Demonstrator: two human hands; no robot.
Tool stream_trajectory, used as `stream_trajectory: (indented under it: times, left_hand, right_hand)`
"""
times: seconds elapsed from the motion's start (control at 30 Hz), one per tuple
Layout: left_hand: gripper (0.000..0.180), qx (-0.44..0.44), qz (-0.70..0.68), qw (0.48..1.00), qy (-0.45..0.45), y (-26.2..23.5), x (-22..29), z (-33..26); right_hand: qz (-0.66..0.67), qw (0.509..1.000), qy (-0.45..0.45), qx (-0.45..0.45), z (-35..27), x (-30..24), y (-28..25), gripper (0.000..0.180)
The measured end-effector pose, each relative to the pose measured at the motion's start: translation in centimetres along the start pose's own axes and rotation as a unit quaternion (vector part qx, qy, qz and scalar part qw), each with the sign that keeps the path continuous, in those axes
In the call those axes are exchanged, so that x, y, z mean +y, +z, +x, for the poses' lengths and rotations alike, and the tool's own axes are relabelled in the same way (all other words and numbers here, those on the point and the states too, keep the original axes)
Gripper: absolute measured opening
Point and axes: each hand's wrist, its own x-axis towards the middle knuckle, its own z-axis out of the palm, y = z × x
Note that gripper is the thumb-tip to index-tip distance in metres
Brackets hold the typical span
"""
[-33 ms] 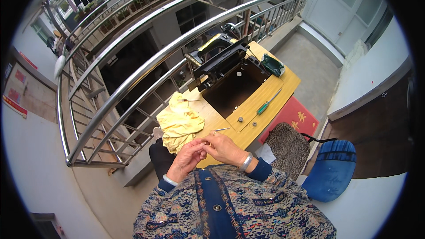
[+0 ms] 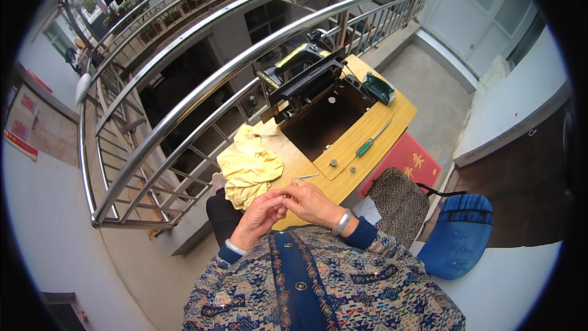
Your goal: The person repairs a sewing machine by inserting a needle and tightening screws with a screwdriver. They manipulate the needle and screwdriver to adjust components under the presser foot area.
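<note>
My left hand point(image 2: 262, 214) and my right hand point(image 2: 311, 202) meet in front of my chest, fingertips pinched together. Whatever they hold, if anything, is too small or hidden to make out. Just beyond them a thin metal tool point(image 2: 309, 176) lies on the yellow wooden sewing table point(image 2: 346, 185). Left of it spreads a crumpled yellow cloth point(image 2: 248, 168), with a small slim tool point(image 2: 263, 135) at its far end. Two small grey round parts point(image 2: 333, 163) and a green-handled screwdriver point(image 2: 365, 147) lie to the right. A black sewing machine point(image 2: 300, 64) is tipped back behind the table's dark opening point(image 2: 321, 122).
A dark green packet point(image 2: 378, 87) sits at the table's far right. Metal railing point(image 2: 177, 113) curves along the left and far side. To the right are a red box-like thing point(image 2: 407, 158), a leopard-print cushion point(image 2: 397, 205) and a blue chair back point(image 2: 459, 233).
</note>
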Motion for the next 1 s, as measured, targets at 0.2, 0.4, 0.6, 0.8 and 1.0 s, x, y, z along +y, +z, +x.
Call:
stream_trajectory:
  times: [0.2, 0.4, 0.6, 0.8, 1.0]
  left_hand:
    - [0.025, -0.007, -0.004, 1.0, -0.025, 0.2, 0.0, 0.0]
    - [0.017, 0.026, 0.007, 0.999, -0.035, 0.3, 0.0, 0.3]
    - [0.011, 0.06, 0.058, 0.996, -0.042, 0.2, 0.4, 0.6]
    - [0.012, 0.098, 0.135, 0.986, -0.003, 0.4, 0.2, 0.7]
    - [0.015, 0.083, 0.206, 0.975, 0.014, -0.4, -0.1, 1.1]
  right_hand:
    - [0.159, 0.983, 0.095, -0.019, -0.5, 1.5, -0.3, 0.022]
    - [0.147, 0.983, 0.106, 0.031, -1.1, 2.4, 0.7, 0.022]
    - [0.113, 0.983, 0.123, 0.074, -1.0, 2.5, 1.2, 0.021]
    - [0.104, 0.98, 0.144, 0.086, -0.5, 2.4, 1.4, 0.019]
    - [0.073, 0.983, 0.151, 0.074, 0.0, 2.9, 2.0, 0.022]
